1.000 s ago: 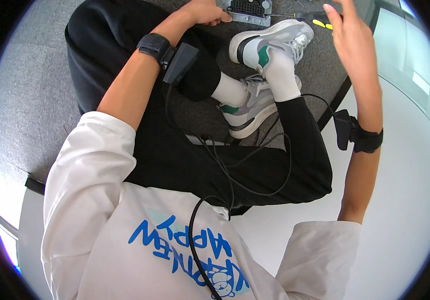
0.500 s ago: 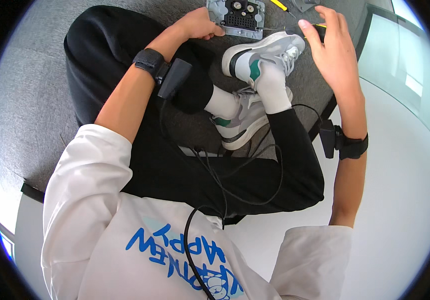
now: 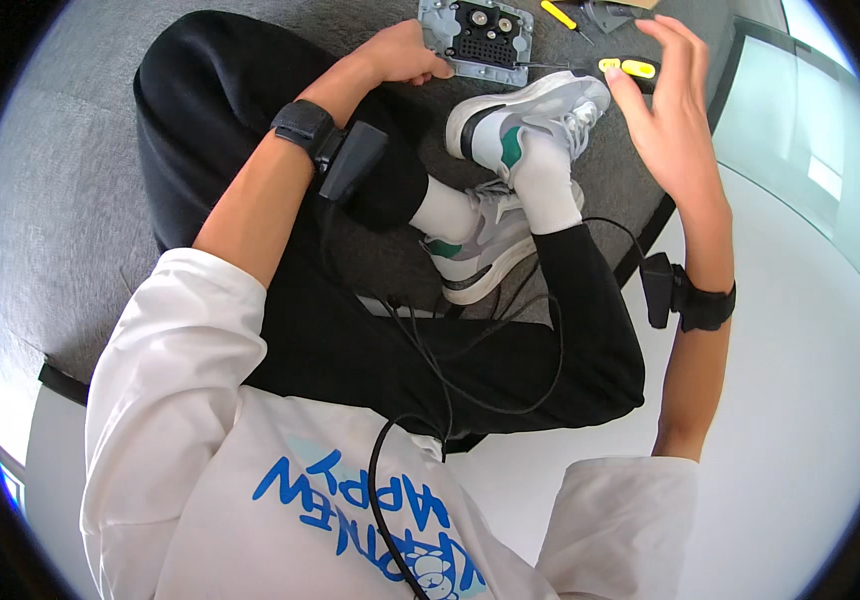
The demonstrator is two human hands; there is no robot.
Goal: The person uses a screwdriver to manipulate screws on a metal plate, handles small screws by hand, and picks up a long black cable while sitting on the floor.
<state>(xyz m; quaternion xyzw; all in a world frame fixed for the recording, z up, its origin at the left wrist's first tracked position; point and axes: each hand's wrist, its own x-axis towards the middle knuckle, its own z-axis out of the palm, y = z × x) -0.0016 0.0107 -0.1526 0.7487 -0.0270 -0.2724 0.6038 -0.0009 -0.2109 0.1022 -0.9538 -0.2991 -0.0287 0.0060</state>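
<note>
At the top of the head view my left hand (image 3: 405, 54) pinches the near left corner of a grey plastic housing (image 3: 439, 20). Inside the housing sits a black part (image 3: 490, 46) with round metal pieces and a grid of small holes. My right hand (image 3: 668, 100) is at a black and yellow screwdriver (image 3: 638, 68). Its thumb touches the handle while the other fingers arch beyond it, partly spread. The screwdriver's thin shaft points left, and its tip meets the housing's right edge; the exact contact is too small to see.
A smaller yellow screwdriver (image 3: 561, 14) lies beyond the housing, next to a grey part (image 3: 610, 15) at the frame's edge. My shoes (image 3: 520, 110) are just nearer than the work. Black cables (image 3: 440, 360) cross my lap. A glass panel (image 3: 790, 130) stands at right.
My right hand's fingers have loosened and shifted, so more of the yellow and black handle shows. The housing appears slightly lower and further right, still in my left hand.
</note>
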